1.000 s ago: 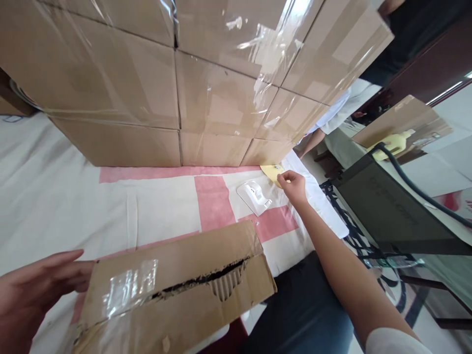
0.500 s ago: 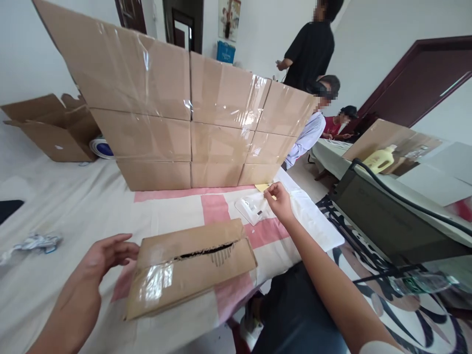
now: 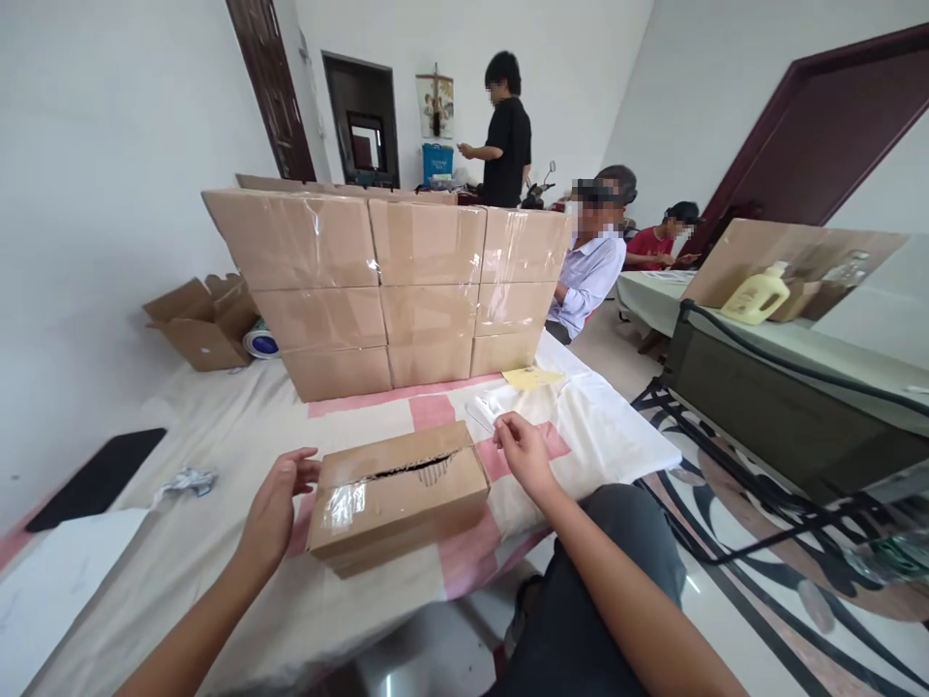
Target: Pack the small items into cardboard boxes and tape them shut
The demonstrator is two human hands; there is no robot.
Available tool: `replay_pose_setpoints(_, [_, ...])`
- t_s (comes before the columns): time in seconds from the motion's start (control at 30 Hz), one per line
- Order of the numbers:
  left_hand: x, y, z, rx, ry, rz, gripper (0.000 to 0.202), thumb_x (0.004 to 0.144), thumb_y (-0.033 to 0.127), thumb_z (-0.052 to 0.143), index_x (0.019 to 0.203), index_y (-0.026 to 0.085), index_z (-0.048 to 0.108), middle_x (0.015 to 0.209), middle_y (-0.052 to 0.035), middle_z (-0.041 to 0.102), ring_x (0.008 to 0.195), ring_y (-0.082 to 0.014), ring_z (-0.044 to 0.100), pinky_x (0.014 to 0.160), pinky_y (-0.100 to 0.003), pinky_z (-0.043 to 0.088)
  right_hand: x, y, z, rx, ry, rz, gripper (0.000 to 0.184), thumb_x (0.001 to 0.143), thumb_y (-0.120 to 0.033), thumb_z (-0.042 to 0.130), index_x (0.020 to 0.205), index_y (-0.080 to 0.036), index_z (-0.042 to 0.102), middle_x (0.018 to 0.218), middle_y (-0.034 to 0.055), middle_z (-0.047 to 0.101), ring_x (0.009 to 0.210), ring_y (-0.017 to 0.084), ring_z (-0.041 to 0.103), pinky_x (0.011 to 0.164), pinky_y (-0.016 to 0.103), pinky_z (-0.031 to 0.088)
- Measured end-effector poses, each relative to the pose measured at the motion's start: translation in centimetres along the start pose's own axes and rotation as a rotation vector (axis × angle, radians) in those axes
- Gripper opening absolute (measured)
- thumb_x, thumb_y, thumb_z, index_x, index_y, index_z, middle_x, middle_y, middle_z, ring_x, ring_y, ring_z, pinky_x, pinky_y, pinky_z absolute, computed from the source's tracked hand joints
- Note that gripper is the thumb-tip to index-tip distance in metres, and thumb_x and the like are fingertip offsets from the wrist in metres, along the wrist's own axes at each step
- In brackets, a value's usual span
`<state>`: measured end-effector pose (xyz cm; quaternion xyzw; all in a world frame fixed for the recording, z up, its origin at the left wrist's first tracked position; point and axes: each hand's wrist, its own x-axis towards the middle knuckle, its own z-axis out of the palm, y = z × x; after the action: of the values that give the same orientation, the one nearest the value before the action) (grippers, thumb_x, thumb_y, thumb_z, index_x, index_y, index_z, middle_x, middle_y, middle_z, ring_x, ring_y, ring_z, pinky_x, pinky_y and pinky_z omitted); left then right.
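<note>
A closed cardboard box (image 3: 403, 513), with a ragged dark slit along its top and shiny tape on its left part, lies on the cloth-covered table in front of me. My left hand (image 3: 280, 499) is beside the box's left end, open, with its fingers pointing toward it. Beyond the right end, my right hand (image 3: 524, 453) has thumb and fingers drawn together; whatever they hold, if anything, is hidden. A small clear plastic packet (image 3: 480, 410) lies right at those fingertips, partly covered by the hand. Behind it a yellow paper (image 3: 533, 378) rests on the cloth.
A wall of stacked, taped cardboard boxes (image 3: 428, 295) stands across the back. To the left are an open carton (image 3: 203, 324), a tape roll (image 3: 261, 341), crumpled plastic (image 3: 190, 481) and a black flat object (image 3: 102, 474). A folding frame (image 3: 769, 416) stands right; people are beyond.
The view has tilted up and shifted, so the boxes look smaller. My right hand has come nearer, from beside the yellow paper to the plastic packet. My left hand stays by the box.
</note>
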<state>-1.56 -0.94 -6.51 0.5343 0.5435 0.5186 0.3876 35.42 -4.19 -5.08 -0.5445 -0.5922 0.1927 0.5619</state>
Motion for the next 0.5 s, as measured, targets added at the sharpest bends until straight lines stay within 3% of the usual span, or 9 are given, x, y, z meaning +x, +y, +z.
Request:
replay_pose_setpoints(0.3, [-0.1,-0.1,0.3,0.028,-0.041,-0.029,0.074,0.081,0.084,0.047,0.112,0.019,0.063,0.097,-0.0078,0.070,0.088,-0.0247,0.065,0.077,-0.036,0.050,-2.2,3.2,3.7,0.034,-0.077,0.099,0.028,0.100,-0.043,0.046,0.086,-0.021,0.056,0.069,-0.0002,0.061,0.064,0.016,0.060,0.062,0.027,0.046])
replay_pose_setpoints(0.5, [0.0,0.4,-0.3,0.030,-0.032,0.024,0.047,0.085,0.061,0.058,0.110,0.021,0.062,0.105,-0.0047,0.068,0.091,-0.0204,0.062,0.077,-0.030,0.048,-3.6,3.2,4.4,0.047,-0.104,0.116,0.019,0.102,-0.033,0.045,0.093,-0.022,0.058,0.072,-0.0001,0.063,0.065,0.017,0.060,0.065,0.028,0.043])
